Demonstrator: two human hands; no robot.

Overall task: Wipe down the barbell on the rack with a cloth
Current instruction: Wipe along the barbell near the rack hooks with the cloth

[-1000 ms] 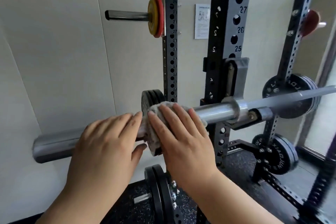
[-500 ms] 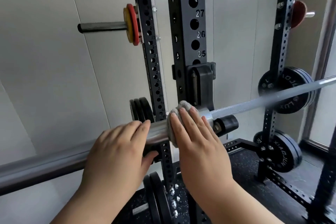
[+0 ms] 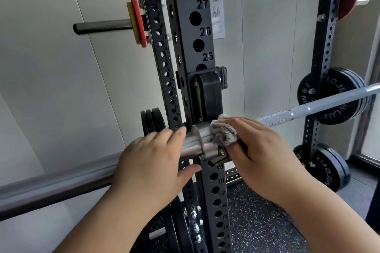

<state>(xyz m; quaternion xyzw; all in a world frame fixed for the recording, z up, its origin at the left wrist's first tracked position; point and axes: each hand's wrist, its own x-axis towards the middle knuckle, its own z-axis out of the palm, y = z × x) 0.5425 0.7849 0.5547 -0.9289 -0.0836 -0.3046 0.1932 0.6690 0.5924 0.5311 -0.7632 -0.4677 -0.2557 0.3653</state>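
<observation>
Barbell (image 3: 320,107), one; left hand (image 3: 152,162) curled round it; right hand (image 3: 261,154) clutching one cloth (image 3: 223,132) against it.

My left hand (image 3: 152,162) grips the thick sleeve of the barbell (image 3: 51,189), fingers over the top and thumb underneath, just beside the collar. My right hand (image 3: 257,150) holds a bunched grey cloth (image 3: 223,132) against the bar on the collar's other side, where the bar sits in the black hook (image 3: 209,92) on the rack upright (image 3: 185,26), below holes numbered 25 to 28. The knurled shaft runs up to the right across the black plates (image 3: 333,86). The yellow and red plates (image 3: 137,22) hang on a peg, upper left.
</observation>
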